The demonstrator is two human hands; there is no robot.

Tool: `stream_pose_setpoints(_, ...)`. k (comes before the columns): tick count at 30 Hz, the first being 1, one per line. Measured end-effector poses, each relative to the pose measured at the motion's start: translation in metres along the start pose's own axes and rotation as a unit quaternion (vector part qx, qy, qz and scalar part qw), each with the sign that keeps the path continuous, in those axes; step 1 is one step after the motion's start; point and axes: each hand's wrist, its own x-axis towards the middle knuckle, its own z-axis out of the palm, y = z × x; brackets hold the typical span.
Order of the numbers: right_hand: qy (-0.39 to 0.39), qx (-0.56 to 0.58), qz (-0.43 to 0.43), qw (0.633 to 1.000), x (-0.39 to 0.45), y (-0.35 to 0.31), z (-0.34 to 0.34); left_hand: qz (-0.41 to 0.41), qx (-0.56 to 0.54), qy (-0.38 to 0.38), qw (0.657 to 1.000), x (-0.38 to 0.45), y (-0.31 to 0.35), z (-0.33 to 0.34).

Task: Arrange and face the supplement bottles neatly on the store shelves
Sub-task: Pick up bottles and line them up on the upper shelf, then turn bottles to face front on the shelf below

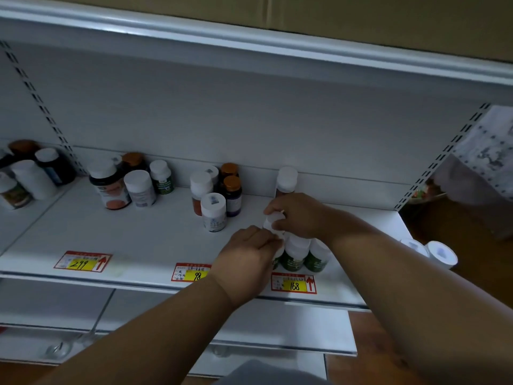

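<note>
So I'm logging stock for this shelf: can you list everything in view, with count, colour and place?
Green-label bottles: at least three, white caps, front right of the shelf, under the hands.
White-capped bottle: one, reddish label, against the back wall behind the hands.
Middle cluster: about five bottles, white and orange caps, mid-shelf.
Left cluster: about five bottles, mostly white caps, one orange, back left.
Far-left bottles: about five, mixed caps, next bay.
Loose bottles: two, white, off the shelf's right end.
Price tags: three, red and yellow, along the front edge.
Shelf: one, white.
Left hand: on the front bottles.
Right hand: gripping a white cap.
</note>
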Motion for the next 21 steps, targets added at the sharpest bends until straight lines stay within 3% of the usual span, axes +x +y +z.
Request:
stream_pose_setpoints(4, 0.006, -0.001, 0.004, 1.0, 0.003, 0.0, -0.002, 0.009, 0.007, 0.005, 1.0, 0.003, 0.002, -0.003)
stream_pose_setpoints(9, 0.198, -0.01, 0.089, 0.976, 0.016, 0.013, -0.024, -0.001, 0.01, 0.037, 0.999, 0.017, -0.002, -0.011)
stream_pose_setpoints(14, 0.11, -0.099, 0.101, 0.984, 0.034, 0.02, -0.029, -0.03, -0.008, 0.016, 0.999, 0.031, -0.015, -0.014)
stream_pose_setpoints(21, 0.193, -0.123, 0.092, 0.969, 0.036, 0.023, -0.016, -0.128, -0.076, 0.025, 0.988, 0.037, -0.025, -0.003)
